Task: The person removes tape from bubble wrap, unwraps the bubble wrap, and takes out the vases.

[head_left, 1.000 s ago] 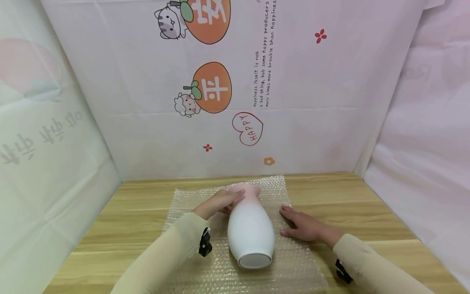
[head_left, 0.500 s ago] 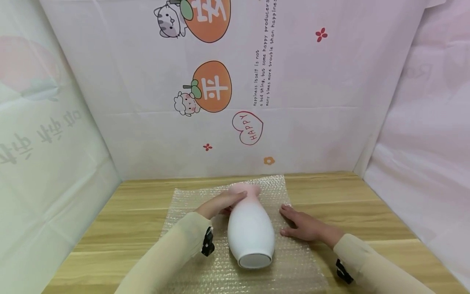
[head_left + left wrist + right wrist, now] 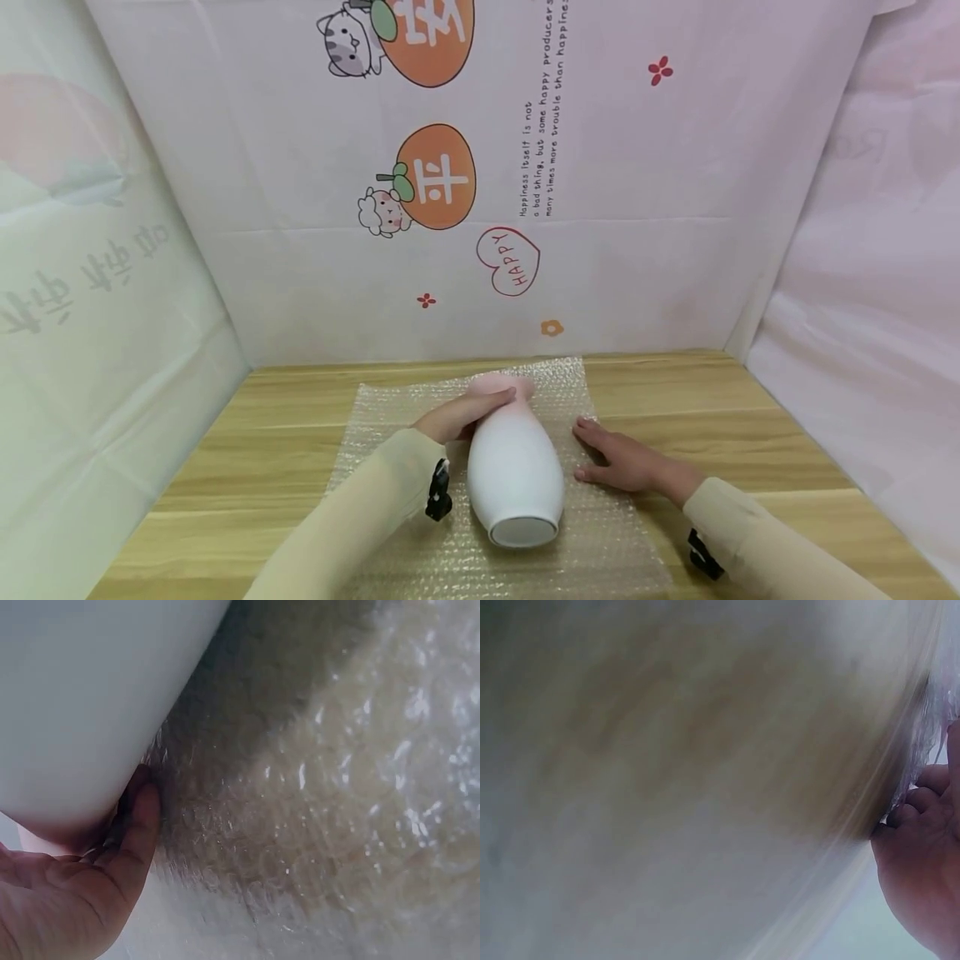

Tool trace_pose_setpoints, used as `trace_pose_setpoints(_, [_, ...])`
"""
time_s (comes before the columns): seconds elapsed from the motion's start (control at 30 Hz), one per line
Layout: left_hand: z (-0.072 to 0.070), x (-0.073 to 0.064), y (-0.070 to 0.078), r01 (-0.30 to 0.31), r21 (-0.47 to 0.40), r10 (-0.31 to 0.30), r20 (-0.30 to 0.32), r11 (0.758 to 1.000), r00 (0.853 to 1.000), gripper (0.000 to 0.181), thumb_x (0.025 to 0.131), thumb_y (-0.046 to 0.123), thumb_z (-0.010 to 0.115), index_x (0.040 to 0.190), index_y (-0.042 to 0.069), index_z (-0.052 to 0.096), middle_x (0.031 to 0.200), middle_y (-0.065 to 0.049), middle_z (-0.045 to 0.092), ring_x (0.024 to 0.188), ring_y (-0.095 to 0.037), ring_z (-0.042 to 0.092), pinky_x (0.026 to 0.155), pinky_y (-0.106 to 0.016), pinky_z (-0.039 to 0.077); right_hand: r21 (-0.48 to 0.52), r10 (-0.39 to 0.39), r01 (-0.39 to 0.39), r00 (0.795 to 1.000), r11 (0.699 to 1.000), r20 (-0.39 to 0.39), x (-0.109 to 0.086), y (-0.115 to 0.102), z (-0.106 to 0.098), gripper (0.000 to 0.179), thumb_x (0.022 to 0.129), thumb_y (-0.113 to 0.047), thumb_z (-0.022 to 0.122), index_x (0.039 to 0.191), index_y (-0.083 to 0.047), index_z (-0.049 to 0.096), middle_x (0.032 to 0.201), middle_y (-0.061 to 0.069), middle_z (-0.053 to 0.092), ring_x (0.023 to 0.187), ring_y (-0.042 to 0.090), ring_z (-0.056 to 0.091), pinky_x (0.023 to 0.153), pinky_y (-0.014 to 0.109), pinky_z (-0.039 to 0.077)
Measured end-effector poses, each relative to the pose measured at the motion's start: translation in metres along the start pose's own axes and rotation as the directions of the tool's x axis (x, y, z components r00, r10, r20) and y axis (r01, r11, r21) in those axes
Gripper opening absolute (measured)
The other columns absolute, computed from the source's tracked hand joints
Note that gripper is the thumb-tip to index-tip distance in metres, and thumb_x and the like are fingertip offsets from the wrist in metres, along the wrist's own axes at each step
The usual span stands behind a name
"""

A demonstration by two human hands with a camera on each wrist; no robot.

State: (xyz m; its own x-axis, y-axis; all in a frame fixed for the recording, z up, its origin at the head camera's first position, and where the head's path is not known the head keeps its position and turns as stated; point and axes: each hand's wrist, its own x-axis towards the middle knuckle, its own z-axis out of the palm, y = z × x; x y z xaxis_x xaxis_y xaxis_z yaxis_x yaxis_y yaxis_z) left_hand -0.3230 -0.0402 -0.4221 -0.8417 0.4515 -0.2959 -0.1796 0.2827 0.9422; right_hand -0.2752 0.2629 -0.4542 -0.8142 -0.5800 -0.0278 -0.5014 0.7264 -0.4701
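A white vase with a pink neck (image 3: 517,471) lies on its side on a sheet of bubble wrap (image 3: 405,542), its base towards me. My left hand (image 3: 462,414) holds the vase at the neck, thumb across the top. In the left wrist view, the curled fingers of the left hand (image 3: 82,900) reach under the vase (image 3: 82,697), their tips hidden. To the right of the vase, my right hand (image 3: 626,460) rests on the right edge of the wrap, fingers spread. The right wrist view shows the right hand (image 3: 919,855) beside the wrap's edge.
Under the wrap is a wood-grain table (image 3: 712,417). A white printed cloth (image 3: 637,250) hangs right behind the table, and pale cloth walls (image 3: 97,333) stand on the left and right sides.
My left hand and forearm have shifted slightly right, and the thumb reaches farther across the vase's neck. The vase and right hand have stayed about where they were.
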Motion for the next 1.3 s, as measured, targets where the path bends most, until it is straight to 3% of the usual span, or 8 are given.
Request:
trace_pose_setpoints(0.23, [0.003, 0.009, 0.001, 0.062, 0.037, -0.061, -0.017, 0.997, 0.998, 0.089, 0.083, 0.065, 0.062, 0.141, 0.001, 0.040, 0.111, -0.010, 0.062, 0.099, -0.026, 0.063, 0.091, -0.045, 0.049, -0.007, -0.010, 0.010, 1.000, 1.000, 0.000, 0.000, 0.001, 0.000, 0.082, 0.093, -0.045, 0.063, 0.147, 0.008, 0.032, 0.154, 0.028, 0.022, 0.140, 0.044, 0.021, 0.110, 0.056, 0.023])
trace_pose_setpoints(0.6, [0.004, 0.013, -0.003, 0.028, 0.047, -0.026, -0.030, 0.998, 0.999, 0.084, 0.083, 0.062, 0.064, 0.136, 0.000, 0.043, 0.108, -0.011, 0.063, 0.095, -0.026, 0.063, 0.085, -0.044, 0.051, -0.010, -0.021, 0.021, 1.000, 1.000, -0.012, -0.001, 0.001, 0.000, 0.081, 0.093, -0.045, 0.063, 0.145, 0.010, 0.034, 0.153, 0.029, 0.023, 0.140, 0.044, 0.022, 0.109, 0.056, 0.024])
trace_pose_setpoints(0.87, [0.007, 0.016, -0.003, 0.068, 0.036, -0.064, -0.099, 0.997, 0.993, 0.090, 0.080, 0.061, 0.068, 0.138, -0.002, 0.042, 0.105, -0.012, 0.062, 0.092, -0.027, 0.065, 0.081, -0.045, 0.053, -0.009, -0.023, 0.023, 1.000, 1.000, -0.008, -0.001, 0.000, 0.000, 0.081, 0.093, -0.045, 0.063, 0.145, 0.010, 0.034, 0.153, 0.029, 0.024, 0.140, 0.044, 0.023, 0.109, 0.057, 0.024])
trace_pose_setpoints(1.07, [0.007, 0.014, -0.002, 0.090, 0.074, -0.082, -0.102, 0.993, 0.991, 0.083, 0.081, 0.064, 0.063, 0.132, 0.000, 0.047, 0.104, -0.011, 0.063, 0.091, -0.026, 0.064, 0.081, -0.044, 0.053, -0.006, -0.029, 0.029, 1.000, 1.000, -0.012, 0.000, 0.001, 0.000, 0.082, 0.093, -0.045, 0.063, 0.145, 0.011, 0.034, 0.153, 0.030, 0.023, 0.140, 0.045, 0.022, 0.109, 0.057, 0.024])
trace_pose_setpoints(1.3, [0.008, 0.016, -0.001, 0.095, 0.058, -0.090, -0.083, 0.994, 0.992, 0.086, 0.082, 0.061, 0.064, 0.137, 0.000, 0.042, 0.107, -0.011, 0.061, 0.094, -0.025, 0.063, 0.084, -0.044, 0.052, -0.007, -0.035, 0.035, 0.999, 0.999, -0.009, 0.000, 0.000, -0.001, 0.081, 0.093, -0.043, 0.064, 0.144, 0.012, 0.034, 0.152, 0.031, 0.024, 0.139, 0.046, 0.022, 0.109, 0.058, 0.024])
